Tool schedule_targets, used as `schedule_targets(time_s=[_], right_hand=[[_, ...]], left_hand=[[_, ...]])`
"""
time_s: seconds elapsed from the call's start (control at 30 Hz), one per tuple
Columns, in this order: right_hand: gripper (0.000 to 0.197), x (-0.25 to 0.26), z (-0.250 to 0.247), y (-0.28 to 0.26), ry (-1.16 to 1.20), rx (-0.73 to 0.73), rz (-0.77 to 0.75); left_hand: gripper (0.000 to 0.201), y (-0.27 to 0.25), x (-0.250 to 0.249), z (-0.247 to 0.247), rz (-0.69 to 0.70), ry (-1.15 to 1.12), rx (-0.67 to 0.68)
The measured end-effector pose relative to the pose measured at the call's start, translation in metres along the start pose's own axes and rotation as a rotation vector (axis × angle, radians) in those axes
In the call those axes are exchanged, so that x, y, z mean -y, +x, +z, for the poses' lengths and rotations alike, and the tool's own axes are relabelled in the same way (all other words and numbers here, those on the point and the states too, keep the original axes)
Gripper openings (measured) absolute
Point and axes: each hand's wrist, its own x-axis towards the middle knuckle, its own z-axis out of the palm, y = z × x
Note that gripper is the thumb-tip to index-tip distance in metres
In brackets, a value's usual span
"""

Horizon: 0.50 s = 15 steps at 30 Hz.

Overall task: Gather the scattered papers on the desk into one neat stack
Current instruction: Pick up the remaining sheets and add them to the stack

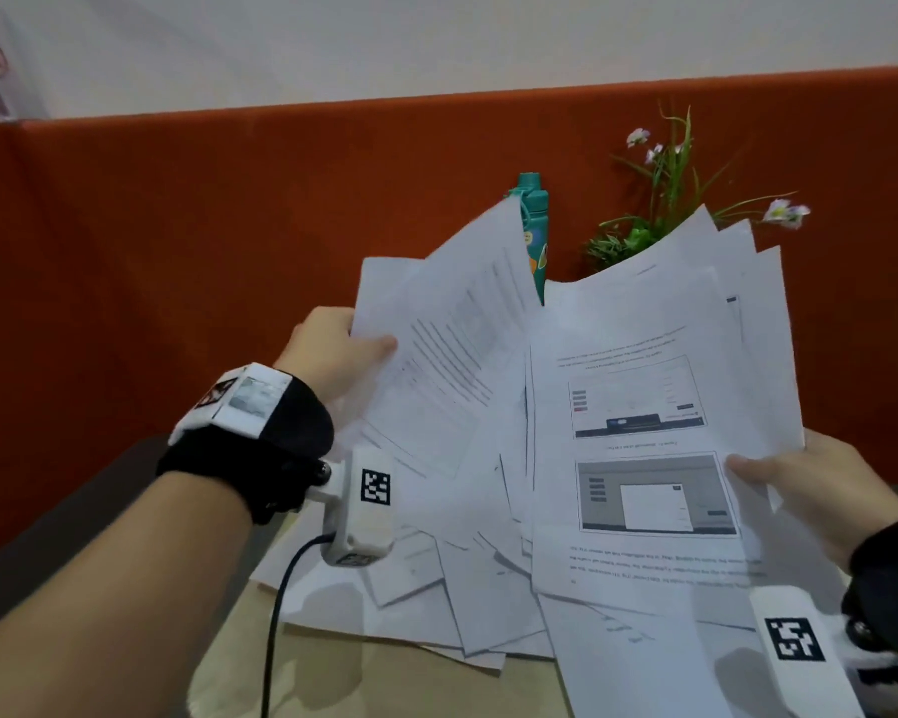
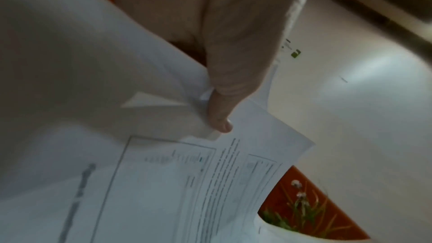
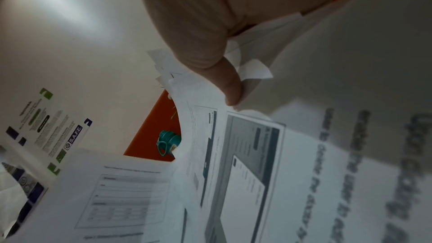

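Hands pinch fanned papers.

Office workstation: orange fabric desk partition, printed documents piled on desk, teal water bottle, small potted plant, wall notices.

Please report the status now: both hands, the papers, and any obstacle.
Left hand pinches left sheets; right hand pinches right sheets. Papers fanned, uneven, partly lifted off desk. Teal bottle and plant stand close behind.
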Motion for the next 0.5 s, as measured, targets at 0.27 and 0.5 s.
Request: schedule_targets(time_s=[0.27, 0.5], right_hand=[[0.040, 0.002, 0.001, -0.003, -0.022, -0.007, -0.024], [0.038, 0.005, 0.000, -0.003, 0.049, 0.012, -0.050]], left_hand=[[0.018, 0.000, -0.004, -0.010, 0.065, 0.112, -0.151], [0.007, 0.010, -0.044, -0.050, 0.332, 0.137, -0.403]])
